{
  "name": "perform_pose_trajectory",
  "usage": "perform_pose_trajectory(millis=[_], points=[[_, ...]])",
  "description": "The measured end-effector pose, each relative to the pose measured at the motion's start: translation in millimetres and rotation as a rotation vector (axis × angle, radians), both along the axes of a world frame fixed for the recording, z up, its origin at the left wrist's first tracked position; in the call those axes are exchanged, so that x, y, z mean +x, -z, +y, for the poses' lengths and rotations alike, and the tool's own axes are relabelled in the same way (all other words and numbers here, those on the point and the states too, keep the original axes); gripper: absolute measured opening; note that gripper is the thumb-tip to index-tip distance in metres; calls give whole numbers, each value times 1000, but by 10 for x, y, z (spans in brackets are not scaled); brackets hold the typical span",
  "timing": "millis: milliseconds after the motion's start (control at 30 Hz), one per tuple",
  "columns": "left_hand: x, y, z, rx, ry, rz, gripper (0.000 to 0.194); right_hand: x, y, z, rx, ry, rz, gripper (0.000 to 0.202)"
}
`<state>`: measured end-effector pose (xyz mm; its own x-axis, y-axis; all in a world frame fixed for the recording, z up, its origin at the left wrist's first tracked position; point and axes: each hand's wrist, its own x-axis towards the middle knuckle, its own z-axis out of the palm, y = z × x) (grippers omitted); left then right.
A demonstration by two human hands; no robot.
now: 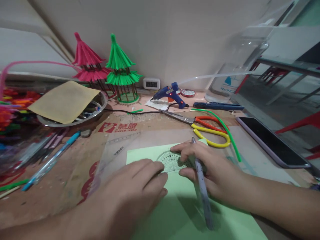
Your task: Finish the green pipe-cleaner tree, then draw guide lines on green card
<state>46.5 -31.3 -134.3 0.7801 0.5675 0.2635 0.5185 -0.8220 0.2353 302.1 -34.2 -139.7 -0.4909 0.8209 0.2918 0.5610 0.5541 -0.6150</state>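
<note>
A clear half-round protractor (pixel 173 161) lies on a sheet of light green paper (pixel 172 213). My left hand (pixel 140 186) has its fingers closed together at the protractor's left edge. A greyish-purple pen (pixel 203 195) rests in my right hand (pixel 210 163), held between the fingers with its long end slanting down toward me. The index finger and thumb of that hand also reach to the protractor's right side. The undersides of the left fingertips are hidden.
Behind the paper lie scissors (pixel 212 135), a green pipe cleaner (pixel 222 123), a blue glue gun (pixel 172 95) and a utility knife (pixel 218 106). A phone (pixel 272 141) sits right. Pink (pixel 87 56) and green (pixel 122 66) pagoda models stand behind a metal bowl (pixel 100 111).
</note>
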Motion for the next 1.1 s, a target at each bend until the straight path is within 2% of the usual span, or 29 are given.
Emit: perform_pose_trajectory(millis=[33,133,333,433,533,633,700,800,933,1000,1100], points=[[8,-12,29,30,-21,-2,20,2,1,-2,-6,3,1,20],[24,-37,124,58,-77,13,31,-1,11,5,-16,10,22,21],[88,-46,197,-177,-127,-92,23,-35,-2,32,-28,11,142,21],[139,-91,201,-253,-159,-106,34,-45,-36,27,-21,34,141,18],[171,-209,224,-352,-181,-86,48,-44,-55,22,-45,53,154,17],[178,-374,264,-506,-139,-72,27,-30,-70,40,-158,83,307,14],[176,-456,287,-552,-89,-142,14,-19,-93,65,-265,87,433,21],[190,-456,293,-432,27,-275,16,-12,-136,100,-363,24,516,35],[253,-286,263,-231,158,-268,26,-29,-141,112,-450,-76,554,42],[275,-238,267,-226,169,-260,29,-39,-116,119,-490,-80,557,42],[245,-302,301,-155,100,-286,41,-47,-70,136,-472,12,560,40]])
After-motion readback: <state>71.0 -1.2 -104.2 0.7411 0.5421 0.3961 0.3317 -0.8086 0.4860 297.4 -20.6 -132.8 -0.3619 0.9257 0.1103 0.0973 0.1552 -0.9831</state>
